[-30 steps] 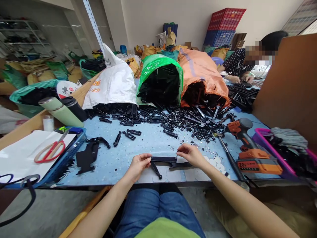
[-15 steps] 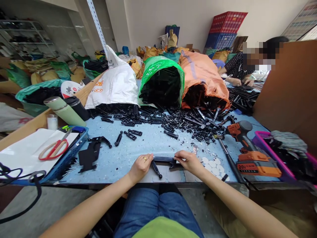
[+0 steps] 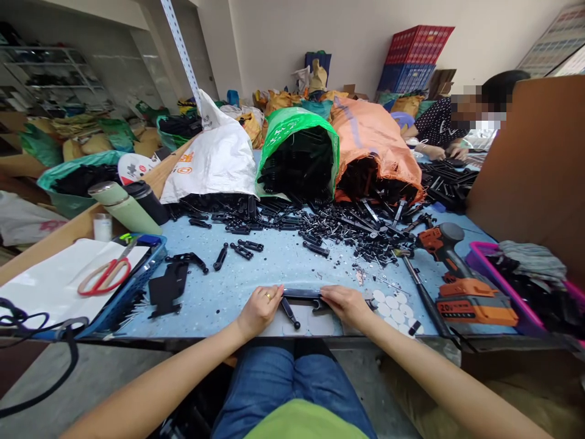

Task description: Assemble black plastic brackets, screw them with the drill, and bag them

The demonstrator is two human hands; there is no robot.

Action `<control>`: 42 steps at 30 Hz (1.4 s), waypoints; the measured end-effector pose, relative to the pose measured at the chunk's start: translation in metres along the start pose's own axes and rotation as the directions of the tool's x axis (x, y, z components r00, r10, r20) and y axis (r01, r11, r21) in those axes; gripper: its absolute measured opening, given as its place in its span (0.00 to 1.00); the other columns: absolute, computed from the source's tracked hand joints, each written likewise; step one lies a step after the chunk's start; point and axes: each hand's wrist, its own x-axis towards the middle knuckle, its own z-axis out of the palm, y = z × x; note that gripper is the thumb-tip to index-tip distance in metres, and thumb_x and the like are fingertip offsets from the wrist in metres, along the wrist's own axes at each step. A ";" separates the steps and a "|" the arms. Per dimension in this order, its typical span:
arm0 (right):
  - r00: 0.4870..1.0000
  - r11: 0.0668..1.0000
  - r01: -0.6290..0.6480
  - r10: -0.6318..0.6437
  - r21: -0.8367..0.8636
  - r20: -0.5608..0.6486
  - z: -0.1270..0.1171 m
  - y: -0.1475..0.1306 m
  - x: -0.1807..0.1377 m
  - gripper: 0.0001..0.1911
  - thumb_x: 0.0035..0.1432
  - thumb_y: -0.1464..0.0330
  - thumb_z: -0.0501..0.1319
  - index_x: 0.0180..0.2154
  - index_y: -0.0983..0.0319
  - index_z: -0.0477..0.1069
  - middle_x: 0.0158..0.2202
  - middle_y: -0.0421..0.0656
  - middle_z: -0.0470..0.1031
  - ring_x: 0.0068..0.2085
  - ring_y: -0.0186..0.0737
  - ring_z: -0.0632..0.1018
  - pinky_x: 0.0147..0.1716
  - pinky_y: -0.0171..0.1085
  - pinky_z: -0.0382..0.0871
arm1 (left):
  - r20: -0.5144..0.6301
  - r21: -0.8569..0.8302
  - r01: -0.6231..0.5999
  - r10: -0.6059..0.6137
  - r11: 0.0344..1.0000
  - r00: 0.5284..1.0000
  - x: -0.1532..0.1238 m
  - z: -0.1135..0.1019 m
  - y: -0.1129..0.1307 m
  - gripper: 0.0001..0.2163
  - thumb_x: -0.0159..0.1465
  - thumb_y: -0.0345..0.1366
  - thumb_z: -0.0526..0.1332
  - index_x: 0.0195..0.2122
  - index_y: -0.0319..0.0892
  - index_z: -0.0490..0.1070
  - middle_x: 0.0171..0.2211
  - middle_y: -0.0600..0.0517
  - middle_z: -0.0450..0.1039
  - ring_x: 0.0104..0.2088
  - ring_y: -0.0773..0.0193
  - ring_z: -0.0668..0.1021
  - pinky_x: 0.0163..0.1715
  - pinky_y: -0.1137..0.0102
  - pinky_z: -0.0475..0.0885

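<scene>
My left hand (image 3: 260,308) and my right hand (image 3: 343,303) both rest at the near edge of the light blue table (image 3: 274,262). Together they grip a long black plastic bar (image 3: 301,294) by its two ends, fingers curled round it. A short black arm (image 3: 289,311) hangs from the bar toward me. A ring shows on my left hand.
Black parts spill from a white sack (image 3: 210,160), a green sack (image 3: 297,152) and an orange sack (image 3: 372,149). An orange drill (image 3: 461,280) lies right, red scissors (image 3: 103,275) on a blue basket left. White discs (image 3: 393,305) lie by my right hand. Another person (image 3: 450,122) works at the far right.
My hands have drawn together and closed round the ends of the black bar, pressing it down near the table edge. The view shifted slightly.
</scene>
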 end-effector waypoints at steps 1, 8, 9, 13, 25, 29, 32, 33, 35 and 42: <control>1.000 1.000 0.008 -0.008 -0.025 0.004 0.000 0.003 -0.005 0.16 0.63 0.63 0.49 0.49 0.58 0.67 0.48 0.47 0.71 0.48 0.39 0.72 0.44 0.38 0.67 | 0.005 0.046 0.019 -0.019 0.999 1.000 0.000 -0.001 0.003 0.16 0.65 0.31 0.50 0.53 0.38 0.63 0.44 0.40 0.72 0.45 0.55 0.74 0.43 0.59 0.68; 0.976 0.916 -0.176 0.210 -0.361 0.057 -0.003 0.028 -0.027 0.29 0.52 0.44 0.52 0.30 0.64 0.71 0.28 0.49 0.72 0.32 0.44 0.73 0.31 0.39 0.65 | 0.124 0.087 -0.100 0.089 0.991 0.988 0.032 0.008 0.016 0.21 0.64 0.43 0.51 0.56 0.40 0.61 0.54 0.42 0.65 0.56 0.54 0.64 0.56 0.54 0.53; 0.974 0.911 -0.181 0.218 -0.370 0.059 -0.004 0.028 -0.025 0.28 0.53 0.45 0.52 0.29 0.64 0.71 0.27 0.48 0.72 0.31 0.43 0.73 0.31 0.39 0.65 | 0.078 0.105 -0.021 0.013 0.994 0.997 0.034 0.007 0.017 0.19 0.64 0.44 0.51 0.53 0.40 0.64 0.51 0.42 0.67 0.54 0.54 0.66 0.54 0.55 0.55; 0.992 0.958 -0.127 0.119 -0.257 -0.046 -0.008 0.003 -0.002 0.27 0.56 0.49 0.53 0.45 0.64 0.69 0.40 0.51 0.72 0.41 0.47 0.72 0.40 0.42 0.65 | 0.041 0.144 0.361 -0.370 0.921 0.928 0.024 -0.002 0.040 0.18 0.64 0.44 0.50 0.29 0.39 0.73 0.29 0.43 0.74 0.36 0.55 0.75 0.39 0.62 0.65; 0.995 0.994 -0.020 0.009 0.110 0.097 0.038 -0.049 0.069 0.21 0.65 0.61 0.44 0.56 0.57 0.62 0.50 0.46 0.68 0.47 0.40 0.69 0.46 0.40 0.66 | 0.362 0.153 0.704 -0.703 0.693 0.612 0.025 0.008 0.079 0.15 0.62 0.41 0.52 0.30 0.39 0.75 0.29 0.43 0.76 0.31 0.56 0.78 0.31 0.68 0.67; 0.992 0.995 -0.067 0.059 0.067 0.110 0.036 -0.058 0.071 0.20 0.65 0.62 0.45 0.55 0.57 0.62 0.49 0.45 0.69 0.46 0.41 0.69 0.46 0.41 0.66 | 0.373 0.117 0.721 -0.703 0.683 0.605 0.030 0.013 0.083 0.13 0.62 0.34 0.50 0.31 0.37 0.75 0.29 0.41 0.76 0.31 0.56 0.78 0.30 0.68 0.67; 0.995 0.999 -0.011 0.007 0.040 0.096 0.024 -0.059 0.060 0.21 0.66 0.62 0.43 0.55 0.57 0.62 0.55 0.46 0.64 0.51 0.42 0.67 0.49 0.42 0.63 | 0.377 0.051 0.662 -0.628 0.748 0.681 0.029 0.012 0.086 0.12 0.61 0.31 0.50 0.33 0.37 0.74 0.29 0.42 0.76 0.31 0.56 0.78 0.30 0.68 0.67; 0.997 1.000 0.015 -0.015 0.009 0.072 0.019 -0.055 0.052 0.22 0.65 0.60 0.44 0.56 0.58 0.61 0.57 0.47 0.61 0.53 0.43 0.65 0.51 0.44 0.62 | 0.347 0.024 0.592 -0.562 0.806 0.751 0.029 0.011 0.083 0.12 0.62 0.32 0.50 0.35 0.37 0.74 0.31 0.42 0.76 0.34 0.56 0.77 0.32 0.67 0.67; 1.000 0.994 -0.006 0.005 -0.109 -0.013 0.008 -0.039 0.029 0.28 0.61 0.53 0.48 0.57 0.61 0.60 0.59 0.51 0.58 0.56 0.49 0.63 0.52 0.48 0.59 | 0.246 -0.005 0.367 -0.354 0.930 0.902 0.031 0.010 0.074 0.13 0.64 0.36 0.51 0.43 0.38 0.71 0.41 0.41 0.73 0.43 0.54 0.74 0.40 0.64 0.67; 0.977 0.917 -0.199 0.213 -0.346 0.003 -0.019 0.011 -0.028 0.26 0.56 0.46 0.49 0.24 0.60 0.68 0.24 0.47 0.70 0.26 0.42 0.71 0.26 0.39 0.61 | 0.327 0.010 0.021 -0.023 1.000 0.945 0.064 0.012 0.042 0.18 0.64 0.45 0.51 0.38 0.34 0.70 0.33 0.42 0.73 0.36 0.56 0.74 0.35 0.65 0.67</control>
